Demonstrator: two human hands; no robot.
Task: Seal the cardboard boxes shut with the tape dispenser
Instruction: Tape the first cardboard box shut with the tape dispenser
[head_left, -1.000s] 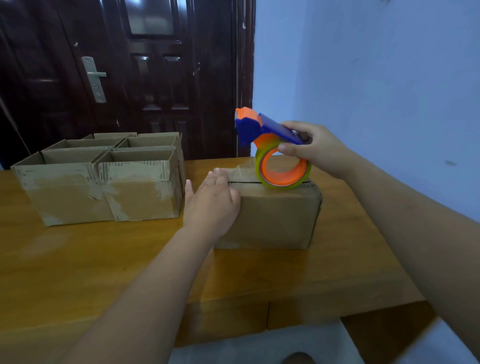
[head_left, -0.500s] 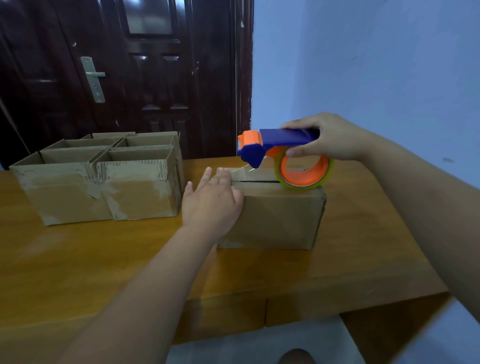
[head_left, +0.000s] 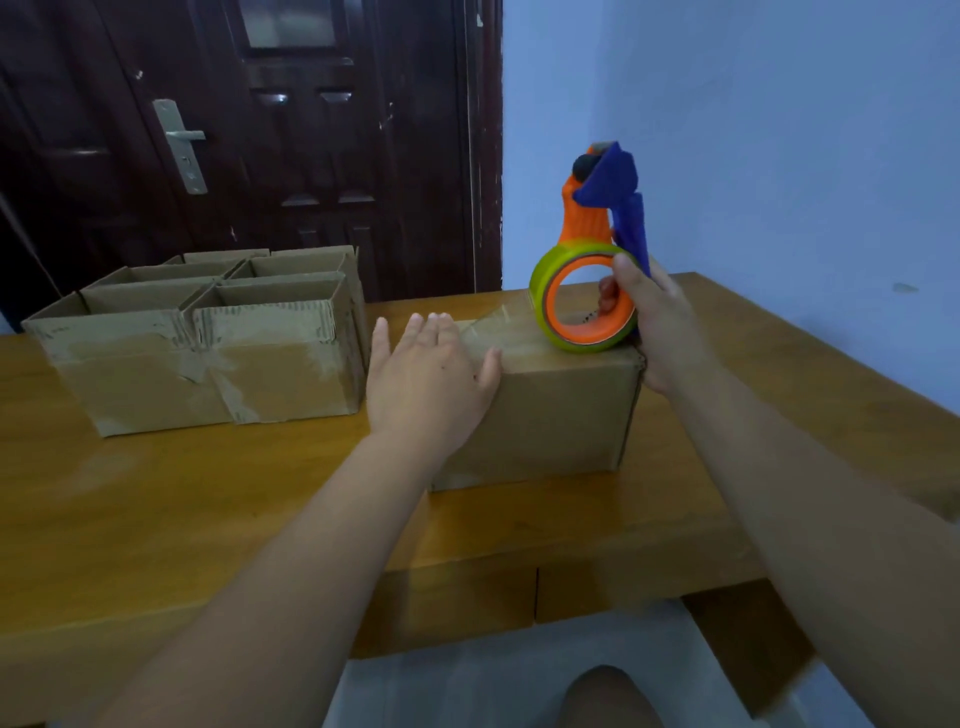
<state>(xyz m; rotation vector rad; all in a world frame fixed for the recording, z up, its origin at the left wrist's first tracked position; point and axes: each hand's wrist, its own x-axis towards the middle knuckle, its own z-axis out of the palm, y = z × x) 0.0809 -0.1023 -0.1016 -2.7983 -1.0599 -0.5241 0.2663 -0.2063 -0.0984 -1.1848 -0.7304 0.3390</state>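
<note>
Tape dispenser (head_left: 582, 228) sits tipped up on the right end of the box (head_left: 550, 415), right hand (head_left: 665, 332) curled round it; left hand (head_left: 426, 379) lies flat on top, fingers straight.

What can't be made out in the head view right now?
- Head view, closed brown cardboard box: left part of top under the left hand.
- Head view, orange-and-blue tape dispenser: handle wrapped by the right hand.
- Head view, open brown cardboard boxes: insides hidden by their own walls.
</note>
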